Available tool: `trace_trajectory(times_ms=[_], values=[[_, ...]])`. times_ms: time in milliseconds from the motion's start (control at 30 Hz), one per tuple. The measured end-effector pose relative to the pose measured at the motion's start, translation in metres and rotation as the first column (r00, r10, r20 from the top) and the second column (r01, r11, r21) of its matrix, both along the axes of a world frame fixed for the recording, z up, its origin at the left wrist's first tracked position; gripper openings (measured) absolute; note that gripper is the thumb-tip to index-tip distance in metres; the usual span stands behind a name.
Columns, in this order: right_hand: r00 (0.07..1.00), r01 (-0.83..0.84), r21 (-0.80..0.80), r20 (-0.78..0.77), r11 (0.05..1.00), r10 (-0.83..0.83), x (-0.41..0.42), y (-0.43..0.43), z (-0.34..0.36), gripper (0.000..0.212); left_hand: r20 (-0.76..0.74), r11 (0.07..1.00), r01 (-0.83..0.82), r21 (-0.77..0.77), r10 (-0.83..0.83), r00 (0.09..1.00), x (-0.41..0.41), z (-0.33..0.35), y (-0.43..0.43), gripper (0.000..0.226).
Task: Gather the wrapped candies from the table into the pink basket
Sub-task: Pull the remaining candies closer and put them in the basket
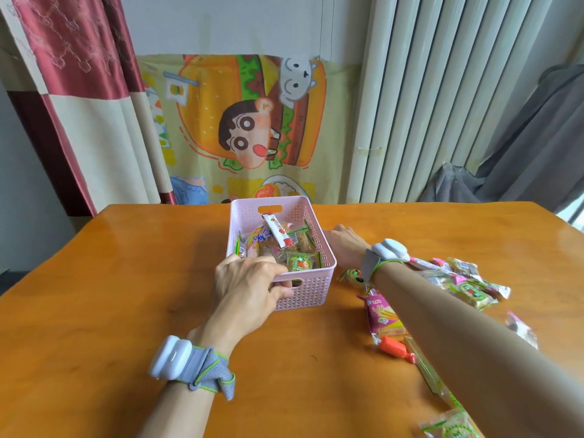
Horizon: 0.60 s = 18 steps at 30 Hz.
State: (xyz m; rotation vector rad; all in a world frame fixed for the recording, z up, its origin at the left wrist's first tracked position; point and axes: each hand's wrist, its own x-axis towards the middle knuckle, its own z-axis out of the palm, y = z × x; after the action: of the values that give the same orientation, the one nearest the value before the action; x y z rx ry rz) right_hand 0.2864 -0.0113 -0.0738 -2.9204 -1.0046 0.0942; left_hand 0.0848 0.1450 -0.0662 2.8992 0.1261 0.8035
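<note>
The pink basket (319,245) is seen at the centre of the frame on the orange wooden table (126,279). Several wrapped candies are held inside it, among them a white-and-red stick (278,233) and a green packet (300,262). The basket's near left corner is grasped by the left hand (249,286): the fingers are curled over the rim and the thumb is laid by the handle slot in the front wall. The right hand (344,245) is placed against the basket's right wall; its fingers are hidden, so whether they are clenched or released cannot be told. More candies are scattered on the table at the right of the frame: a heap (467,282) beyond the right forearm, a pink packet (382,314) and an orange sweet (395,346) nearer the lower edge. A cartoon cloth (246,121) is hung behind the table.
</note>
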Motion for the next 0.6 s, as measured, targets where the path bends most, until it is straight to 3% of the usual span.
trace_trajectory(times_ms=[133,300,600], values=[[0.999,-0.032,0.121,-0.004,0.992,0.032,-0.003,-0.004,0.011,0.016,-0.004,1.0,0.01,-0.01,-0.01,1.0,-0.001,0.001,0.0,0.026],[0.997,-0.057,0.205,-0.03,0.977,0.065,-0.006,-0.019,0.028,0.025,-0.02,1.0,0.006,-0.014,-0.007,1.0,-0.001,0.003,-0.001,0.026],[0.99,-0.102,-0.024,-0.097,0.994,0.099,-0.041,-0.05,0.036,0.034,-0.057,1.0,0.03,0.007,-0.029,0.998,-0.006,0.009,-0.016,0.024]])
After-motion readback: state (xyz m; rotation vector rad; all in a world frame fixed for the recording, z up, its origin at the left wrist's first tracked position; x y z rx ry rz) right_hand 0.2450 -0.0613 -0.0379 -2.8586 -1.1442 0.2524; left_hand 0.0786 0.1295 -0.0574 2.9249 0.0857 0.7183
